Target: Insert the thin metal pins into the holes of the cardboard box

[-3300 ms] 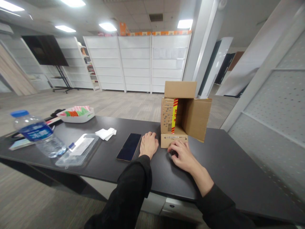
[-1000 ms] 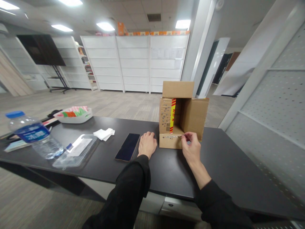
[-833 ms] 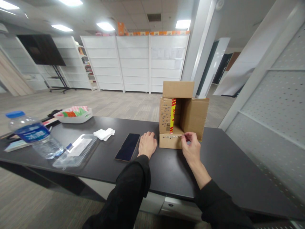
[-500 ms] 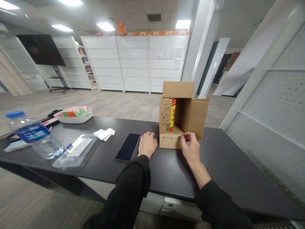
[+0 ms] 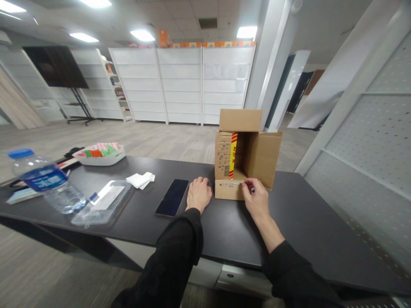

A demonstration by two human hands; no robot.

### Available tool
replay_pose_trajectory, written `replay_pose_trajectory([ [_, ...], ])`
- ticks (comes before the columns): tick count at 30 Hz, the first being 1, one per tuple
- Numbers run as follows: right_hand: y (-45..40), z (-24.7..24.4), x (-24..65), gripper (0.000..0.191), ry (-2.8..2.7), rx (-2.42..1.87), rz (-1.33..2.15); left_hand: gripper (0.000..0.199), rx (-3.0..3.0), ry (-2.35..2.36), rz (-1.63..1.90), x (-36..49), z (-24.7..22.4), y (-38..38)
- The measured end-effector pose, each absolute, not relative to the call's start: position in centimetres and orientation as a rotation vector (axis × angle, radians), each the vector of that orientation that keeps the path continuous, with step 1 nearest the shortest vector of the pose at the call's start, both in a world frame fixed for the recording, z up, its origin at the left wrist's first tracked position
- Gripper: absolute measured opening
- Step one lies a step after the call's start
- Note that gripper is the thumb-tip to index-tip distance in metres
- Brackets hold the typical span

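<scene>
An open cardboard box [image 5: 228, 191] stands on the dark table, its flaps spread at the top, sides and bottom. Small round metallic pieces dot its left flap, and a row of them runs along the lower flap. At the right end of that row is my right hand [image 5: 257, 199], thumb and fingertips pinched together; whatever is between them is too small to make out. My left hand [image 5: 199, 195] lies palm down on the table with nothing visible in it, fingers lightly bent, between the box and a dark smartphone [image 5: 173, 197].
Left of the phone are a folded white tissue [image 5: 140, 180] and a clear plastic case [image 5: 104, 203]. A water bottle [image 5: 48, 182] with a blue cap stands farther left. Behind sits a white tray [image 5: 99, 160] with colourful contents. A perforated panel [image 5: 369, 162] borders the right side.
My right hand has shifted slightly left along the lower flap, and its fingers have changed position a little. The left hand and the box have stayed put.
</scene>
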State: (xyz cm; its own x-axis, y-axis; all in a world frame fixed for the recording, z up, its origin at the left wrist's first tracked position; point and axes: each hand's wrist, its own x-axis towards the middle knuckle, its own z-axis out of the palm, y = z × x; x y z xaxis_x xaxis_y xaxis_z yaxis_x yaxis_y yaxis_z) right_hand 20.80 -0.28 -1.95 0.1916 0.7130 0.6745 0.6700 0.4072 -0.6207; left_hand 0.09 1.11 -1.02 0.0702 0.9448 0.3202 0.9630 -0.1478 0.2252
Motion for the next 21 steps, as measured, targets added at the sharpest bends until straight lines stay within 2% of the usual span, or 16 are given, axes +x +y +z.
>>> replay_pose_trajectory([
  [21, -0.03, -2.41, 20.91, 0.023, -1.565, -1.41, 0.072, 0.026, -2.272, -2.023, -0.625, 0.12, -0.99, 1.13],
])
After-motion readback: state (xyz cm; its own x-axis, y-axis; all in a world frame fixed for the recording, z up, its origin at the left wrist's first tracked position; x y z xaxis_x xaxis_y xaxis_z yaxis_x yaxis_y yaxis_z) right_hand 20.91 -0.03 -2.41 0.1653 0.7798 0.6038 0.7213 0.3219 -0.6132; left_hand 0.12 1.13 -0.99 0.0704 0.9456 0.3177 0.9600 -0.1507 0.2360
